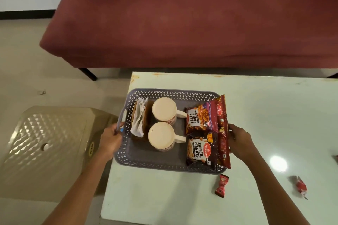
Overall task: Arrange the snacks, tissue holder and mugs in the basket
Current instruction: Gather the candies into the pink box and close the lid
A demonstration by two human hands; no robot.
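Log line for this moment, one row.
left hand grips basket handle | right hand at right rim | mugs, snacks inside

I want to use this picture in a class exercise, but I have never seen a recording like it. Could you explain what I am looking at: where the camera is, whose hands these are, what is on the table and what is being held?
There is no machine here. The single picture comes from a camera worn on a person's head, looking forward and down, so the two bare arms reaching in from the bottom are that person's own.

On a pale table sits a grey perforated basket. Inside it, from left to right: a tissue holder with white tissues, two cream mugs standing upside down, and snack packets of nuts and peanuts.

The left hand has its grip on the basket's left handle; the right hand is at the right side, though the packets hide its fingertips.

Two small red sweets lie loose on the table. Beyond is a red sofa; left, a beige plastic stool.
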